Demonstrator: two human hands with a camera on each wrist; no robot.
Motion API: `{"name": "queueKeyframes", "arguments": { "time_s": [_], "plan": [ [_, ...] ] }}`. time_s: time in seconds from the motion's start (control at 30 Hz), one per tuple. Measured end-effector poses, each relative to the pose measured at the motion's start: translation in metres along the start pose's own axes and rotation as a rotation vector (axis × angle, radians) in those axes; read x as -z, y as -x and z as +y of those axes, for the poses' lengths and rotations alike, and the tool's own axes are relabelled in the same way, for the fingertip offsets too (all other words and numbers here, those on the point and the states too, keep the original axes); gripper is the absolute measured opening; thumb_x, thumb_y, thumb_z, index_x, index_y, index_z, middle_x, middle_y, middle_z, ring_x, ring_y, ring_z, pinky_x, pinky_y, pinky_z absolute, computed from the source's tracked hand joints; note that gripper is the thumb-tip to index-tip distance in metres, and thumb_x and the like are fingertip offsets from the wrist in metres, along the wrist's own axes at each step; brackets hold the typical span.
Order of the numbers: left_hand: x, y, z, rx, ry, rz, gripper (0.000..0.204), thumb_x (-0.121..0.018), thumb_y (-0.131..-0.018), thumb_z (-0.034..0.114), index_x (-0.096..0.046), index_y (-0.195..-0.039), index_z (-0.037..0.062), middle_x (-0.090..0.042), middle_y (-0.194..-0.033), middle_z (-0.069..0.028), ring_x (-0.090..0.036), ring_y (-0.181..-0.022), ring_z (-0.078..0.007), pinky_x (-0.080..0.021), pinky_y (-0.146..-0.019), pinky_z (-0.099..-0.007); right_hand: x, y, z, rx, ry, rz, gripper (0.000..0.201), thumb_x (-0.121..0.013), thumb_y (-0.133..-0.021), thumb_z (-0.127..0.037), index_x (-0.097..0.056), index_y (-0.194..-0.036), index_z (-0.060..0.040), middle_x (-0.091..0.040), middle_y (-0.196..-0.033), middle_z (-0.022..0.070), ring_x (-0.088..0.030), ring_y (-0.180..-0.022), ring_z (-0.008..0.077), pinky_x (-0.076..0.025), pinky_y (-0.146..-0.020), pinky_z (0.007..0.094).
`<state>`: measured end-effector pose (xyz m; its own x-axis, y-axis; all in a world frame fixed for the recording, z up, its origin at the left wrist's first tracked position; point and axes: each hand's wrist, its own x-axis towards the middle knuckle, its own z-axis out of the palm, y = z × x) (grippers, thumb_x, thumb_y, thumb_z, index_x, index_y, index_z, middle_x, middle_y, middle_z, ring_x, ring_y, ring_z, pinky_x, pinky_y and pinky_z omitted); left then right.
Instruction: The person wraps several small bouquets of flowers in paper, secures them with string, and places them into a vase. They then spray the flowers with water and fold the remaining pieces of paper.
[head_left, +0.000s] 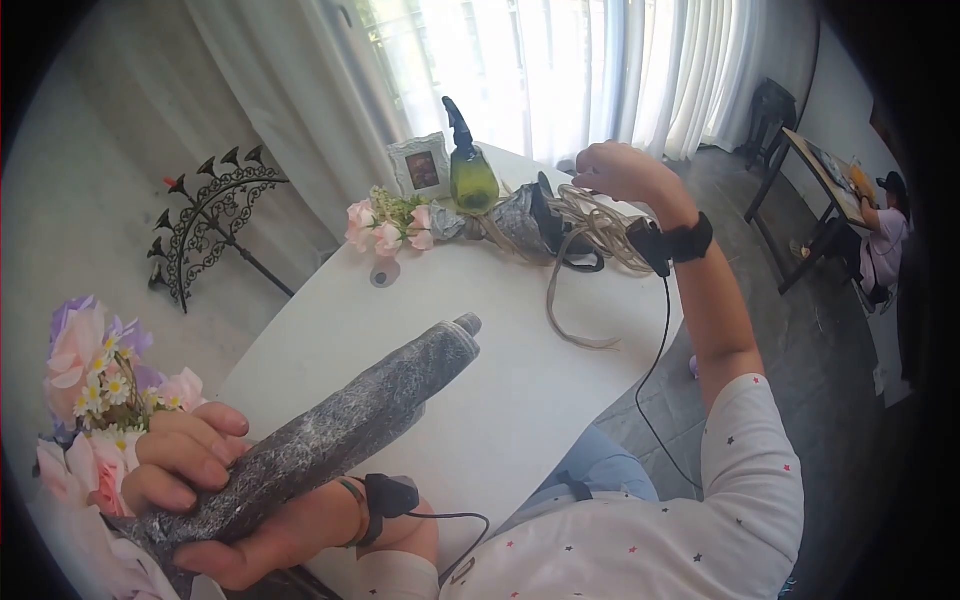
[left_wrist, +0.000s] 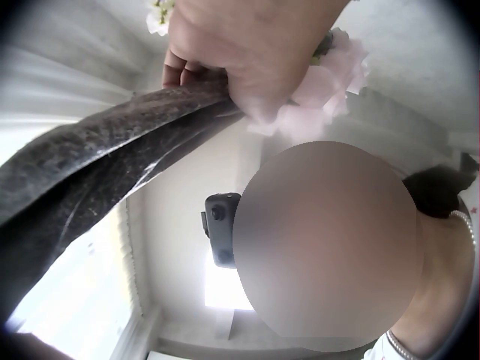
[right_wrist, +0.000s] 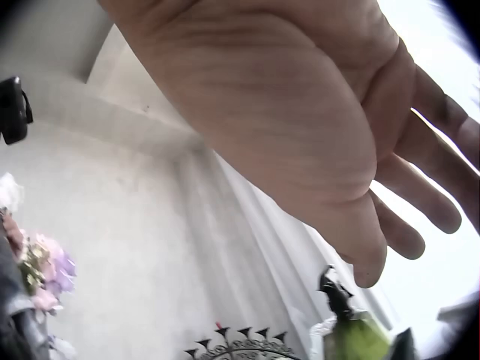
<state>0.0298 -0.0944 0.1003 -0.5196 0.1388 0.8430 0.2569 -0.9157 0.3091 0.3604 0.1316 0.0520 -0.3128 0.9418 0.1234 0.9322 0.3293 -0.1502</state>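
Observation:
My left hand (head_left: 195,465) grips a long bundle (head_left: 330,425) in dark grey, mottled wrapping, its narrow end pointing away over the table. Pink, purple and daisy-like flowers (head_left: 95,390) show beside that hand. In the left wrist view, the fingers and thumb close round the dark wrapping (left_wrist: 97,150). My right hand (head_left: 635,180) is raised above the far right part of the table, over a hank of beige raffia-like strands (head_left: 600,225). The right wrist view shows its palm (right_wrist: 277,120) with fingers loosely extended and nothing in them.
A smaller bouquet of pink roses (head_left: 385,235) in grey wrapping (head_left: 515,225) lies across the far side of the white table (head_left: 480,430). Behind it stand a green bottle (head_left: 473,182) and a photo frame (head_left: 420,165). A black metal candelabra (head_left: 215,220) is at left; another person sits far right.

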Motion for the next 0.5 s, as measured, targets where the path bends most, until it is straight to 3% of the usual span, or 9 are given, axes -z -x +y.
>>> {"name": "queueKeyframes", "arguments": {
  "time_s": [0.03, 0.1, 0.17, 0.2, 0.27, 0.33, 0.5],
  "plan": [
    [0.004, 0.000, -0.002, 0.027, -0.009, -0.048, 0.041, -0.049, -0.086, 0.049, -0.036, -0.084, 0.0108, -0.032, -0.074, -0.0009, -0.032, -0.069, -0.0135, -0.030, -0.068, -0.0313, 0.018, 0.009, -0.029, -0.037, -0.044, -0.028, 0.033, -0.058, -0.089, -0.029, -0.064, -0.103, -0.0003, -0.067, -0.090, 0.0134, -0.066, -0.073, 0.0221, -0.052, -0.068, 0.0339],
    [0.000, 0.002, -0.007, 0.047, -0.070, -0.099, 0.043, -0.049, -0.085, 0.051, -0.036, -0.084, 0.0107, -0.033, -0.074, -0.0014, -0.033, -0.069, -0.0134, -0.032, -0.069, -0.0319, 0.039, 0.028, -0.073, 0.135, -0.415, -0.022, 0.035, -0.061, -0.088, -0.032, -0.065, -0.103, -0.0007, -0.067, -0.086, 0.0167, -0.065, -0.080, 0.0285, -0.050, -0.071, 0.0364],
    [-0.007, 0.004, -0.012, 0.109, -0.135, -0.227, 0.047, -0.050, -0.085, 0.055, -0.037, -0.084, 0.0091, -0.038, -0.071, -0.0030, -0.036, -0.067, -0.0137, -0.035, -0.070, -0.0342, 0.042, 0.043, -0.104, 0.651, -0.569, 0.112, 0.040, -0.061, -0.087, -0.034, -0.063, -0.109, -0.0005, -0.066, -0.091, 0.0170, -0.064, -0.079, 0.0287, -0.050, -0.072, 0.0358],
    [0.003, 0.000, -0.020, 0.092, -0.148, -0.403, 0.046, -0.051, -0.086, 0.051, -0.038, -0.085, 0.0075, -0.040, -0.071, -0.0042, -0.041, -0.068, -0.0148, -0.039, -0.072, -0.0365, 0.044, 0.049, -0.120, 0.812, -0.600, 0.098, 0.047, -0.063, -0.086, -0.036, -0.058, -0.116, 0.0008, -0.065, -0.098, 0.0168, -0.063, -0.084, 0.0282, -0.050, -0.075, 0.0360],
    [0.007, 0.005, -0.035, 0.165, -0.128, -0.471, 0.045, -0.053, -0.086, 0.047, -0.043, -0.091, 0.0037, -0.044, -0.071, -0.0068, -0.047, -0.072, -0.0168, -0.043, -0.078, -0.0417, 0.045, 0.064, -0.154, 0.973, -0.611, 0.089, 0.063, -0.064, -0.082, -0.042, -0.049, -0.124, 0.0028, -0.061, -0.106, 0.0186, -0.061, -0.094, 0.0310, -0.048, -0.080, 0.0384],
    [0.009, 0.007, -0.040, 0.173, -0.150, -0.461, 0.044, -0.053, -0.086, 0.045, -0.043, -0.094, 0.0030, -0.045, -0.074, -0.0073, -0.047, -0.074, -0.0171, -0.043, -0.079, -0.0412, 0.032, 0.071, -0.185, 1.044, -0.654, 0.159, 0.065, -0.061, -0.082, -0.046, -0.048, -0.122, 0.0033, -0.060, -0.100, 0.0210, -0.058, -0.090, 0.0376, -0.047, -0.076, 0.0415],
    [0.012, 0.011, -0.046, 0.257, -0.202, -0.441, 0.040, -0.056, -0.087, 0.033, -0.044, -0.106, -0.0005, -0.050, -0.087, -0.0100, -0.051, -0.085, -0.0184, -0.042, -0.086, -0.0384, 0.014, 0.063, -0.221, 1.019, -0.681, 0.147, 0.040, -0.062, -0.085, -0.032, -0.051, -0.103, 0.0024, -0.058, -0.079, 0.0170, -0.055, -0.072, 0.0386, -0.043, -0.064, 0.0442]
  ]
}}
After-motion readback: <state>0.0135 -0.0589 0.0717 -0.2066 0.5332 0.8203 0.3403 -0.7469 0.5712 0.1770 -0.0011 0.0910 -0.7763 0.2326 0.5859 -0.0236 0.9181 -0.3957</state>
